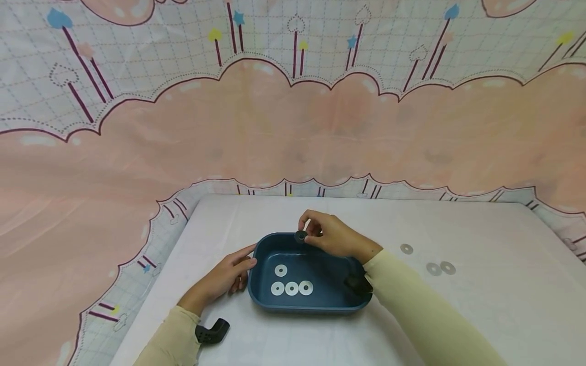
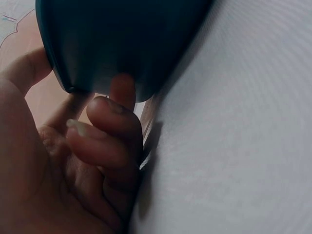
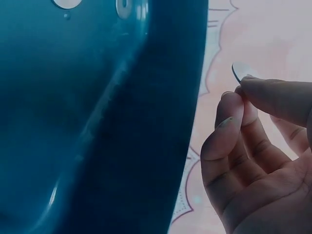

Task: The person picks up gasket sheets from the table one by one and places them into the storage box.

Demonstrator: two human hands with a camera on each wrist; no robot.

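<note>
Pinching one washer [image 1: 298, 237], right grip [image 1: 331, 234] hovers, left grip [image 1: 224, 274] loose against tray [image 1: 316, 308]; four [image 1: 287, 288] inside, three [image 1: 429, 269] outside.

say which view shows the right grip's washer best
Head view: the washer in the right grip shows its face and hole. Right wrist shows it nearly edge-on, partly hidden; left wrist doesn't show it.

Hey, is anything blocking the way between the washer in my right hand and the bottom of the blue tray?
Nothing visible blocks it: the washer in your right hand is apart from the blue tray in the right wrist view. The far rim is close by, though, and might catch a straight drop.
</note>
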